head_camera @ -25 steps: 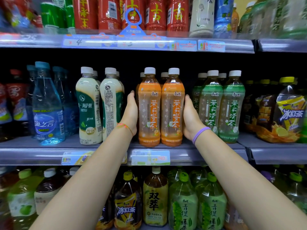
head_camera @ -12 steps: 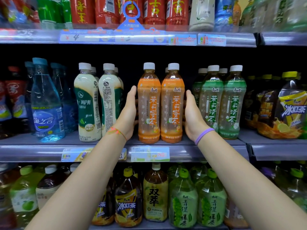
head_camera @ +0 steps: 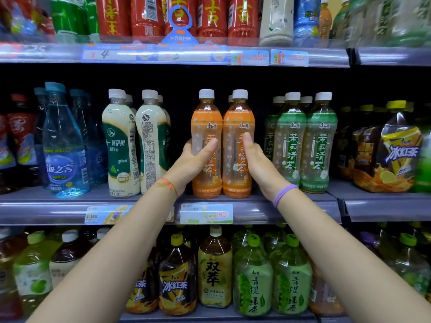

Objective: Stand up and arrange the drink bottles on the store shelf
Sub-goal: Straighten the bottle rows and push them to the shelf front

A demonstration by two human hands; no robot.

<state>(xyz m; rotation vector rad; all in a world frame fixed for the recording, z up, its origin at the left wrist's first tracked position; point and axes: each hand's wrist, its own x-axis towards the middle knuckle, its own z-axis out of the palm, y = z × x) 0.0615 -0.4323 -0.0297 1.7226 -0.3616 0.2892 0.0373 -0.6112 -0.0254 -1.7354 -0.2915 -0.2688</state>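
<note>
Two orange-labelled, white-capped tea bottles [head_camera: 221, 145] are standing upright, touching, at the middle grey shelf [head_camera: 291, 206] edge, the left hand [head_camera: 194, 159] and right hand [head_camera: 255, 159] each gripping one, amid crowded drink rows.

Middle shelf [head_camera: 268, 206], grey lip with price tags, and it's carrying a full front row: blue water bottles [head_camera: 63, 145] on the left, cream milk-tea bottles [head_camera: 120, 145] beside them, two orange tea bottles [head_camera: 206, 127] upright and touching at centre, green tea bottles [head_camera: 289, 141] to the right, then what looks like a shrink-wrapped iced-tea pack [head_camera: 387, 157], blurred at the edge.
</note>
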